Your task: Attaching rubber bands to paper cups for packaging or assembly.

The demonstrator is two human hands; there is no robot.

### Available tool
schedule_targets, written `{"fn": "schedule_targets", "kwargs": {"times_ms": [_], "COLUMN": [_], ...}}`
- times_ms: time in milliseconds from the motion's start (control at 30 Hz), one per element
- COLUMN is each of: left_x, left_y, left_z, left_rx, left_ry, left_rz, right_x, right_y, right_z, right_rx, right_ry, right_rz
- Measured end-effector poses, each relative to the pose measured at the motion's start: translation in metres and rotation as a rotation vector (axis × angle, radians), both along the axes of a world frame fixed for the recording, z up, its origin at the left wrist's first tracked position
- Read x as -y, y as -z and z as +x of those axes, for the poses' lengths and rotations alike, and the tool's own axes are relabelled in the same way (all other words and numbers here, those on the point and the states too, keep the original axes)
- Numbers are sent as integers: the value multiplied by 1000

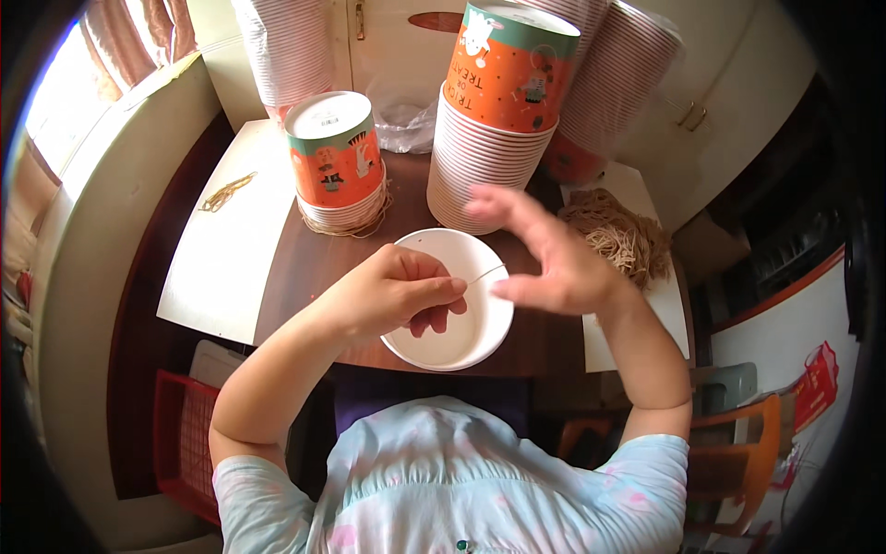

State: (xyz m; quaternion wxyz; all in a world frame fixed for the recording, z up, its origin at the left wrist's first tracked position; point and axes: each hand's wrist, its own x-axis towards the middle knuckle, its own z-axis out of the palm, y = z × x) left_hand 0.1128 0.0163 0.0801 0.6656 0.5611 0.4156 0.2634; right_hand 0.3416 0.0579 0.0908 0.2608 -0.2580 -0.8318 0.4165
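- We see a thin pale rubber band (486, 273) stretched over the open white paper cup (449, 300), which sits at the near edge of the brown table (305, 268).
- Our left hand (397, 294) is curled closed, pinching one end of it.
- Our right hand (544, 258) pinches the other end, its remaining fingers spread.
- Behind stand a tall stack of orange cups (494, 120) and a shorter stack (337, 162); a heap of bands (623, 238) lies to the right.
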Motion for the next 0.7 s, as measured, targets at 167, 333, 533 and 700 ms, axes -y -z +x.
{"fn": "schedule_targets", "kwargs": {"times_ms": [167, 333, 533, 700], "left_x": [-8, -10, -21, -42], "left_y": [1, 0, 1, 53], "left_z": [-3, -15, -30, -48], "left_rx": [-54, 4, -172, -484], "left_ry": [43, 23, -157, -299], "left_rz": [72, -11, 379, 596], "right_x": [22, 25, 10, -12], "right_y": [19, 5, 1, 37], "right_z": [-33, -33, -36, -42], "right_rx": [-197, -108, -1, 75], "right_ry": [-52, 58, 250, 351], "right_rz": [-471, -319, 323, -181]}}
